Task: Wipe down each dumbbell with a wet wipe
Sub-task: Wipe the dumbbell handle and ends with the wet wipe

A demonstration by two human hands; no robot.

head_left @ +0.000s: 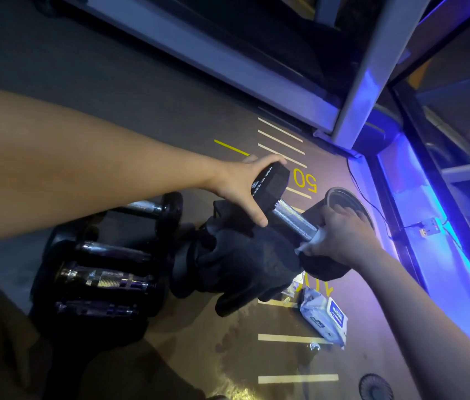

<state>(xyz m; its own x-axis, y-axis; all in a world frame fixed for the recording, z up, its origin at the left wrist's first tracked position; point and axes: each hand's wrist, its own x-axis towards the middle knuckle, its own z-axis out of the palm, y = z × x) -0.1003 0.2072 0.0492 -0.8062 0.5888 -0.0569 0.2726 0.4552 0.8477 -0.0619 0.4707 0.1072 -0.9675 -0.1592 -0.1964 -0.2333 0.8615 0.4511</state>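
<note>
- A row of round-headed dumbbells (106, 272) lies on the gym floor (112, 90) at the left; whether they have been wiped cannot be told.
- The left hand (239, 186) clasps the hex dumbbell (285, 215) by its upper head, fingers curled over the top and thumb down the face, holding it tilted off the floor.
- The right hand (340, 241) pinches a white wet wipe (311, 241) round the lower end of the knurled handle, beside the lower head.
- Judged step: wiping this handle. Next, the wipe likely needs drawing up the bar toward the left hand, then over both heads.
- The wipes pack (326, 316) lies on the floor just below the right wrist.
</note>
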